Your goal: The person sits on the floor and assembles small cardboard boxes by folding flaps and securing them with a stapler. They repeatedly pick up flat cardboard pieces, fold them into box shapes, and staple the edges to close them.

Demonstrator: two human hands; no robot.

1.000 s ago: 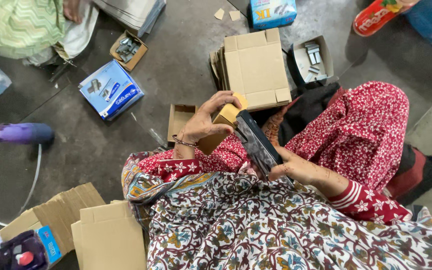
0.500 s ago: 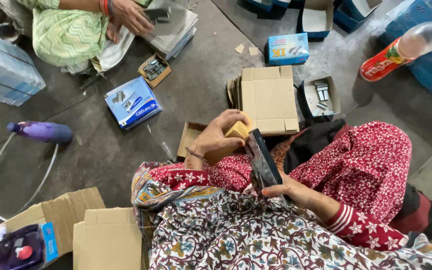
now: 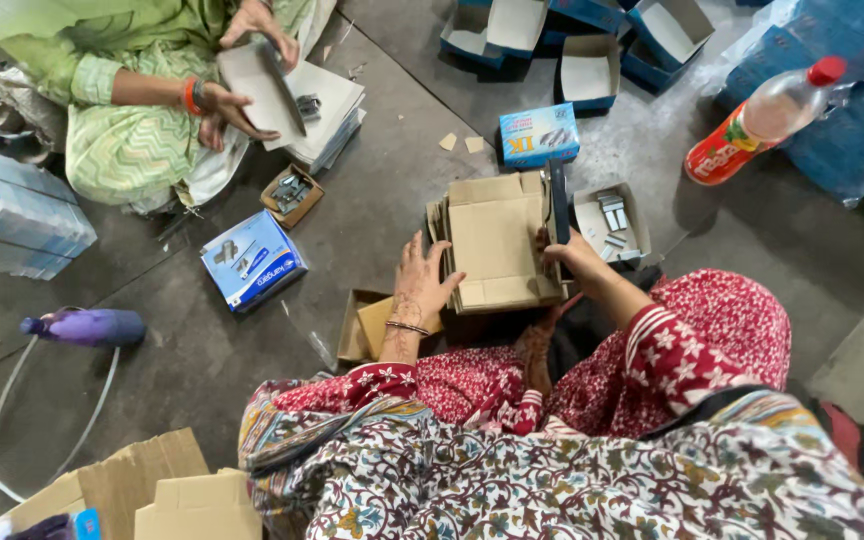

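Note:
My left hand (image 3: 417, 285) lies with fingers spread on the left edge of a stack of flat brown cardboard box blanks (image 3: 492, 245) on the floor in front of my knees. It holds nothing. My right hand (image 3: 564, 258) is at the stack's right edge, closed around a long dark tool (image 3: 557, 200) that points away from me. Just below my left hand sits a small open brown box (image 3: 357, 330) with a cardboard piece in it.
An open box of metal parts (image 3: 612, 220) sits right of the stack, with blue boxes (image 3: 539, 133) (image 3: 252, 262) and a plastic bottle (image 3: 757, 120) around. A purple bottle (image 3: 87, 327) lies at the left. Another person in green (image 3: 122, 130) handles a grey card (image 3: 262, 90).
Both hands have gone from my lap out to the cardboard stack. My left hand no longer holds the small brown box. The dark tool stays in my right hand.

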